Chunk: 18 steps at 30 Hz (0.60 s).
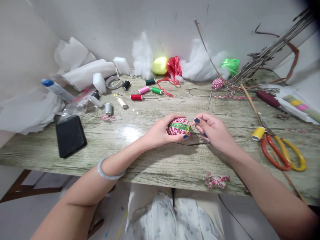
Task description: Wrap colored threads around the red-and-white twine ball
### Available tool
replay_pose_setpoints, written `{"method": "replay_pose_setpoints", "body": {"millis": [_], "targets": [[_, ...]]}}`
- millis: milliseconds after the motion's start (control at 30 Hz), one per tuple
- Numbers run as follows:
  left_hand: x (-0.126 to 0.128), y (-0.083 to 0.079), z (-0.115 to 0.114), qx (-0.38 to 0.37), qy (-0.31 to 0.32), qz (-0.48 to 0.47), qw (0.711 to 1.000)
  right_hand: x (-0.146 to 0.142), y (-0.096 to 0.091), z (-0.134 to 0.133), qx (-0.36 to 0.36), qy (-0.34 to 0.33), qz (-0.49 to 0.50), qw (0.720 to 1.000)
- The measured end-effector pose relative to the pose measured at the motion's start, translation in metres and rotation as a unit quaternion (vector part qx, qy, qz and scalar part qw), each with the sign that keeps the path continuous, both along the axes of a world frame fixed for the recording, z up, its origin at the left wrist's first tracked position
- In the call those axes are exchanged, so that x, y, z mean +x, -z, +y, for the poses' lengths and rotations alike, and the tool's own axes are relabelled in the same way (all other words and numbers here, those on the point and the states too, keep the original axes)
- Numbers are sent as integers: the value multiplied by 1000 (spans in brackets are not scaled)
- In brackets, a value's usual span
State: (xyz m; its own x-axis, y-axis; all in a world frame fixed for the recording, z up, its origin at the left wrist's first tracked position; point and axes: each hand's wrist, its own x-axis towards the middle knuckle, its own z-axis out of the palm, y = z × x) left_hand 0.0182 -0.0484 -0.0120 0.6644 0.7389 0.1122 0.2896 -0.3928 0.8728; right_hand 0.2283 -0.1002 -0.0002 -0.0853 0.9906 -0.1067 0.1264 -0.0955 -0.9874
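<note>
My left hand is wrapped around a small ball wound in red-and-white twine with a green and yellow band, holding it on the wooden table. Just to the ball's right, my right hand has its fingertips pinched together right beside the ball. What the pinch holds is too small to make out. A pale bangle sits on my left wrist.
Several thread spools lie at the back left, with a black pouch nearer. Red and yellow scissors and a yellow spool are at the right. Stuffing, sticks and twine scraps surround the work area.
</note>
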Motion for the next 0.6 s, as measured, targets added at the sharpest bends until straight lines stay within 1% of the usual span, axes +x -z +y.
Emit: {"method": "replay_pose_setpoints", "body": {"millis": [67, 100, 200, 333, 367, 433, 533, 600], "targets": [[1, 1, 0, -19, -20, -11, 1000, -3, -1, -6, 69, -17, -85, 994], [1, 1, 1, -31, -30, -19, 999, -4, -1, -8, 106, -28, -130, 985], [3, 2, 2, -52, -55, -41, 996, -9, -2, -13, 212, -62, -236, 946], [5, 7, 5, -61, -71, -78, 993, -14, 4, -13, 326, -105, -309, 887], [5, 8, 6, -70, -74, -91, 991, -15, 7, -13, 342, -115, -319, 877], [7, 11, 6, -99, -85, -112, 985, -15, 12, -12, 350, -131, -336, 865], [9, 12, 5, -158, -119, -140, 970, -16, 18, -12, 337, -147, -361, 857], [10, 13, 6, -203, -143, -174, 953, -16, 19, -12, 324, -151, -363, 861]]}}
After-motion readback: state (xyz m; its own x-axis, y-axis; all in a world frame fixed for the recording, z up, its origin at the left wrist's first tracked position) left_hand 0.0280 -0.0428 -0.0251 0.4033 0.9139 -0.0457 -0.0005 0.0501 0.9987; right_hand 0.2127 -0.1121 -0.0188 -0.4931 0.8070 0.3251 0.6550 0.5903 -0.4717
